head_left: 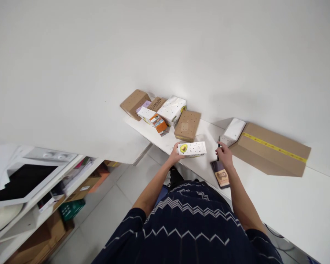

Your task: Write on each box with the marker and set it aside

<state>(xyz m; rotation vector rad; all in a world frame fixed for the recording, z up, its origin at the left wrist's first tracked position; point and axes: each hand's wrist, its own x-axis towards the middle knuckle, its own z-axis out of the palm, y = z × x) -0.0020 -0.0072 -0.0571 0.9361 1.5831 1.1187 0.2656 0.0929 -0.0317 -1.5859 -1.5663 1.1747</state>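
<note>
My left hand (175,154) is closed around one end of a small white box (194,148) printed with an avocado and dark dots, held above the front edge of the white shelf. In my right hand (224,154) is a slim black pen-like tool (219,144), upright in the fingers; whether it is a pen or a knife I cannot tell. Just below that hand lies a dark flat item with a printed picture (221,175). Behind the held box sits a brown dotted carton (187,124), beside a larger white avocado box (172,109).
Further left stand an orange-and-white box (158,124) and a brown carton (136,102). A white box (233,131) and a long brown carton with yellow tape (272,148) lean against the wall at right. A white appliance (41,172) tops the shelving at lower left.
</note>
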